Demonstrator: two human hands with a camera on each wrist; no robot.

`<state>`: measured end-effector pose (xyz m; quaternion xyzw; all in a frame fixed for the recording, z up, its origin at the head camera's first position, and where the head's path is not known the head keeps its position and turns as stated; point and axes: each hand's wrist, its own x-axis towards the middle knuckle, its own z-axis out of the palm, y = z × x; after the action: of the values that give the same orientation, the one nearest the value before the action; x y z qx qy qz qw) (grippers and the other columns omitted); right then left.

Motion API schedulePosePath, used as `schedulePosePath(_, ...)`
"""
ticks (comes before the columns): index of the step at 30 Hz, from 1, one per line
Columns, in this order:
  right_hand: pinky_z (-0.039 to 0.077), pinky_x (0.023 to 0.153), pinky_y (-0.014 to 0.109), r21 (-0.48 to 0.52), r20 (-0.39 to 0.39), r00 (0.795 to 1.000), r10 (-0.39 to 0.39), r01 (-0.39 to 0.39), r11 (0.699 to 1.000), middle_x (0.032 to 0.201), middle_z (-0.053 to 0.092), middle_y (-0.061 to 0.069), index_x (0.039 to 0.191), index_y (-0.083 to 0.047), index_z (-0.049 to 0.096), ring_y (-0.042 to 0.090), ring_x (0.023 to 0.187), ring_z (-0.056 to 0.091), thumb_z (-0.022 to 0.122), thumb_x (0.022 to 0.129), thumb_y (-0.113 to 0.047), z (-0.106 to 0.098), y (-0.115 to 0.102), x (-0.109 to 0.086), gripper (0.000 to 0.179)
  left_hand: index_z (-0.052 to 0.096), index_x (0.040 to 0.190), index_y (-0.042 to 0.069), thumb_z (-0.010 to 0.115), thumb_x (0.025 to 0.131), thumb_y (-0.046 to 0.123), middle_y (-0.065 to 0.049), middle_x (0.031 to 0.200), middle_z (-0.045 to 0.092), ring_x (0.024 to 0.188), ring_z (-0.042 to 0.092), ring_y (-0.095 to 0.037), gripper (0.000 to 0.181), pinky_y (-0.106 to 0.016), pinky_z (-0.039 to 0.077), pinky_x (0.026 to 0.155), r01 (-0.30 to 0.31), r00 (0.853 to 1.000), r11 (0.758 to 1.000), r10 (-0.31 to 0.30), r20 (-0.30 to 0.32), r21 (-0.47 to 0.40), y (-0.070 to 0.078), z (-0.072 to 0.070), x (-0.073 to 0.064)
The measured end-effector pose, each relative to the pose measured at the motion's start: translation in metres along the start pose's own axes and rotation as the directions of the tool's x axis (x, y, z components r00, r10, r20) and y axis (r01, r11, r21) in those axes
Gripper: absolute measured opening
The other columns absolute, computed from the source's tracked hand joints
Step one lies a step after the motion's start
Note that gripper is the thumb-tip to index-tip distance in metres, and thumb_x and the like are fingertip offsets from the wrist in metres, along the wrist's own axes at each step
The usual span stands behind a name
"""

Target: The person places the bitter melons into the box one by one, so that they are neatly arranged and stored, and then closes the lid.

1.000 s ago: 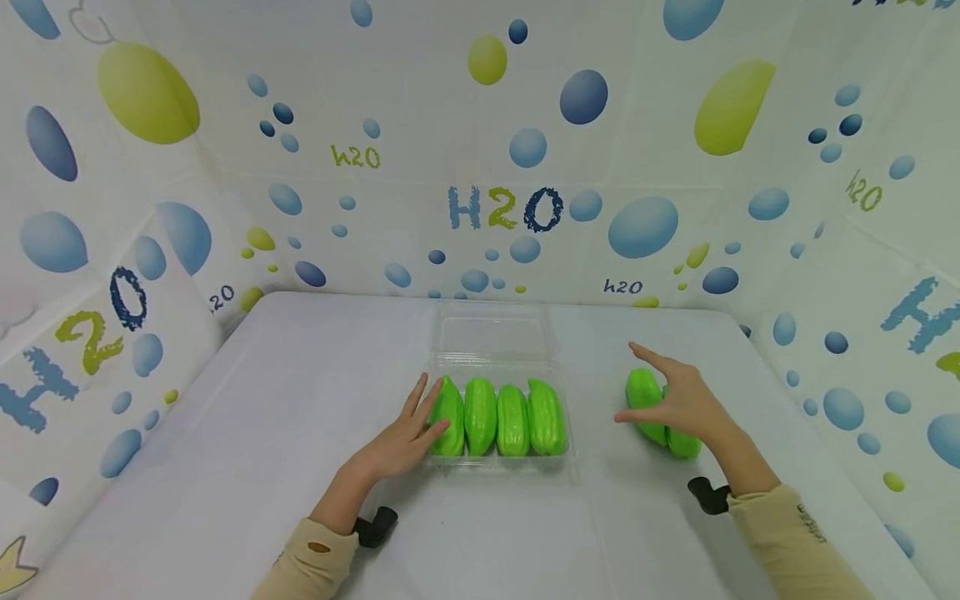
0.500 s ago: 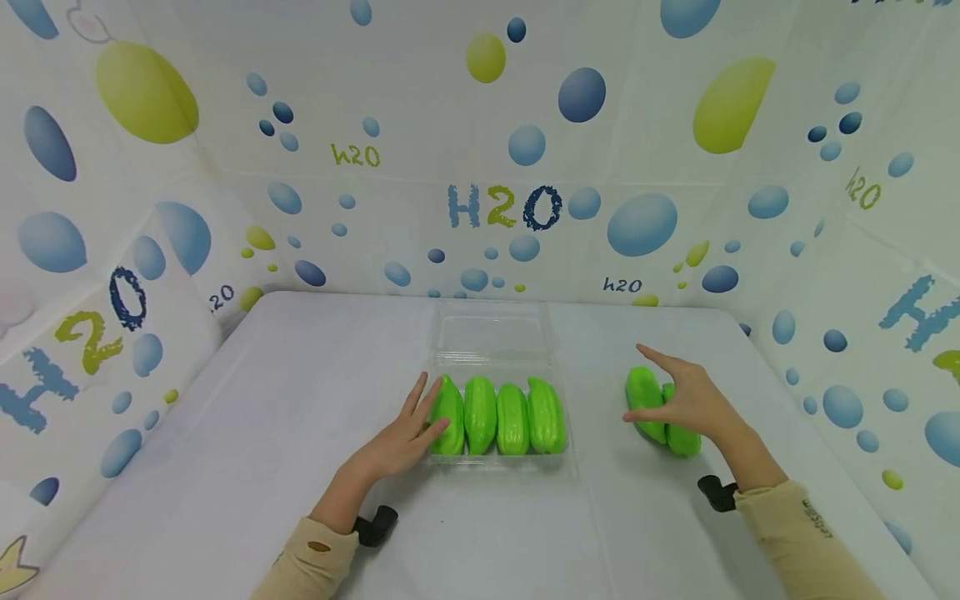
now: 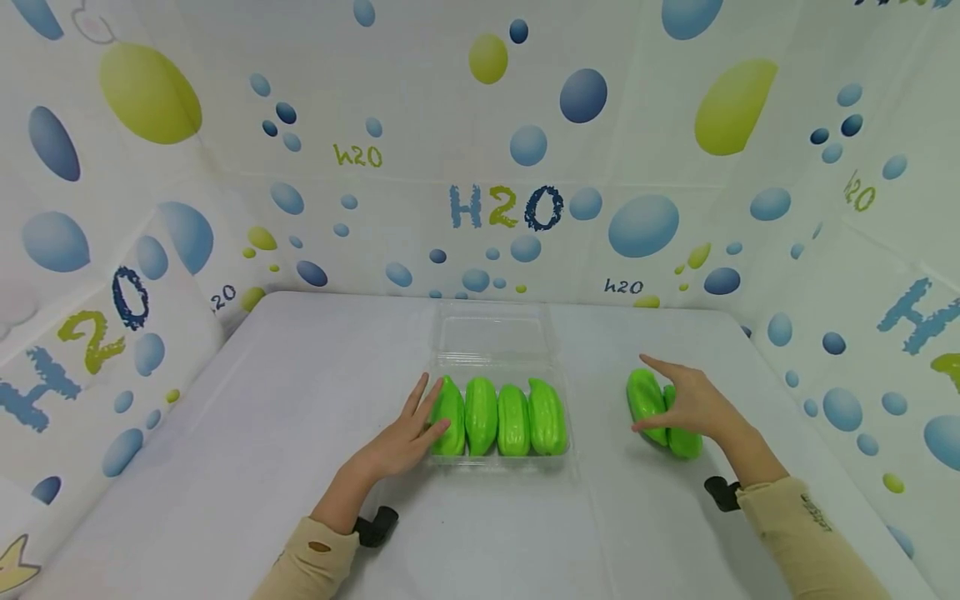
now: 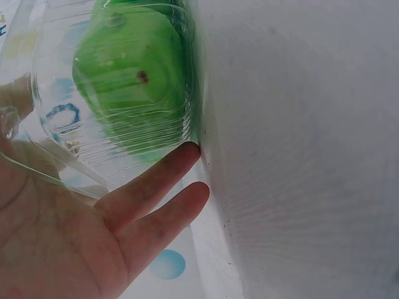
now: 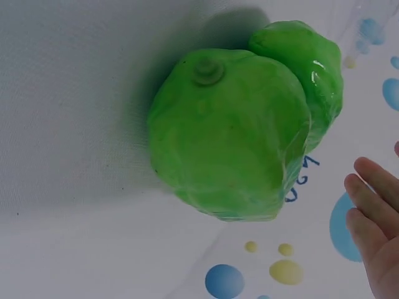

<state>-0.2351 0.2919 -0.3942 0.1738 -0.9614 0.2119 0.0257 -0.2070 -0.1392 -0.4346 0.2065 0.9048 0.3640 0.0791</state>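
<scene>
A clear plastic clamshell box (image 3: 498, 463) lies with its lid (image 3: 492, 333) folded back. Several bright green, long, ridged vegetable-like pieces (image 3: 481, 417) stand side by side in its tray. My left hand (image 3: 401, 437) rests at the tray's left side, fingers spread and fairly straight, some reaching over the leftmost green piece (image 3: 450, 425). In the left wrist view, two fingers (image 4: 156, 180) extend beside the tray's wall. To the right, two more green pieces (image 3: 647, 404) (image 5: 230, 137) lie against each other. My right hand (image 3: 693, 407) hovers over them, thumb and fingers wide apart, holding nothing.
The white table (image 3: 315, 358) stretches around the box, with bare surface between it and the two right-hand pieces. A patterned curtain (image 3: 420, 100) with blue and yellow-green drops rises behind and at both sides. Black wrist cameras (image 3: 377, 526) sit under both forearms.
My right hand has shifted a little to the right over the two loose green pieces, and the gap between its thumb and fingers has narrowed. My left hand has stayed put.
</scene>
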Motion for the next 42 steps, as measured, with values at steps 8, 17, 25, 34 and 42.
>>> schedulePosePath(8, 0.032, 0.092, 0.061, -0.014, 0.065, 0.996, 0.061, -0.060, 0.998, 0.135, 0.037, 0.030, 0.140, -0.001, 0.034, 0.048, 0.122, 0.033, 0.084, 0.053, -0.049, 0.002, 0.003, 0.000, 0.111, 0.002, 0.148, 0.012, 0.037, 0.099, 0.039, -0.014, 0.151, -0.013, 0.130, 0.026, -0.042, 0.066, -0.059, 0.030, 0.096, -0.001, 1.000, 1.000, 0.001, -0.005, 0.011, -0.001, 0.001, 0.001)
schedulePosePath(17, 0.031, 0.092, 0.063, -0.012, 0.113, 0.988, 0.106, -0.106, 0.994, 0.135, 0.036, 0.031, 0.140, -0.004, 0.035, 0.049, 0.123, 0.031, 0.085, 0.052, -0.049, 0.004, 0.007, 0.001, 0.111, 0.002, 0.148, 0.012, 0.036, 0.098, 0.040, -0.013, 0.151, -0.013, 0.130, 0.025, -0.042, 0.066, -0.059, 0.030, 0.096, 0.000, 1.000, 1.000, 0.000, -0.008, 0.011, -0.002, 0.002, 0.001)
schedulePosePath(25, 0.031, 0.091, 0.063, -0.025, 0.142, 0.981, 0.136, -0.134, 0.991, 0.136, 0.034, 0.032, 0.142, -0.007, 0.033, 0.050, 0.123, 0.030, 0.083, 0.052, -0.053, 0.008, 0.014, 0.003, 0.113, 0.001, 0.148, 0.012, 0.037, 0.098, 0.040, -0.013, 0.151, -0.013, 0.132, 0.020, -0.042, 0.067, -0.059, 0.029, 0.096, 0.000, 1.000, 1.000, 0.000, -0.002, 0.007, -0.001, 0.001, 0.000)
schedulePosePath(34, 0.032, 0.091, 0.062, -0.023, 0.139, 0.982, 0.127, -0.125, 0.992, 0.135, 0.037, 0.031, 0.141, -0.005, 0.033, 0.048, 0.121, 0.034, 0.083, 0.052, -0.054, 0.010, 0.019, 0.005, 0.113, 0.000, 0.148, 0.014, 0.037, 0.098, 0.039, -0.013, 0.151, -0.013, 0.130, 0.025, -0.042, 0.067, -0.058, 0.029, 0.097, -0.002, 1.000, 1.000, 0.002, -0.002, 0.006, 0.000, -0.001, 0.001)
schedulePosePath(42, 0.036, 0.090, 0.059, -0.035, 0.112, 0.986, 0.120, -0.117, 0.993, 0.129, 0.043, 0.030, 0.137, 0.000, 0.038, 0.046, 0.116, 0.041, 0.082, 0.052, -0.055, 0.014, 0.026, 0.003, 0.111, -0.001, 0.148, 0.016, 0.036, 0.099, 0.039, -0.012, 0.151, -0.014, 0.131, 0.022, -0.042, 0.066, -0.059, 0.029, 0.096, 0.006, 1.000, 1.000, -0.006, 0.004, -0.005, -0.002, 0.001, 0.001)
